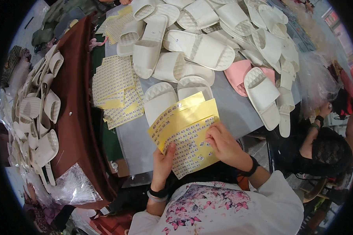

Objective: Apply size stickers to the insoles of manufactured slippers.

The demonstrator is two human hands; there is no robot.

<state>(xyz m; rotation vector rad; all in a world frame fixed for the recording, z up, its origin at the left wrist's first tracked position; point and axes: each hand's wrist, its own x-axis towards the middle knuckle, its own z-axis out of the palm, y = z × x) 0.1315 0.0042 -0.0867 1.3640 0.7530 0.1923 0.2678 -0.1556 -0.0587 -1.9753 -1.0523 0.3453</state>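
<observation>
Yellow sticker sheets (192,145) are held in the left hand (163,160), thumb on top, above the near edge of the grey table (239,114). I see the right hand (224,145) at them, fingers drawn together; whether it pinches anything, I cannot tell. White slide sandals (200,49) crowd the table's far side.

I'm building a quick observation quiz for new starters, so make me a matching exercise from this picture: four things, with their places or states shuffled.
Column one:
1. Left hand
2. Right hand
3. Pink footwear
4. Clear plastic

Column two:
A. Partly covered by a white slipper
B. Gripping yellow sticker sheets at their left side
C. Over a brown surface, lower left
D. Curled at the right side of those sheets

Pairs: 1-B, 2-D, 3-A, 4-C
</observation>
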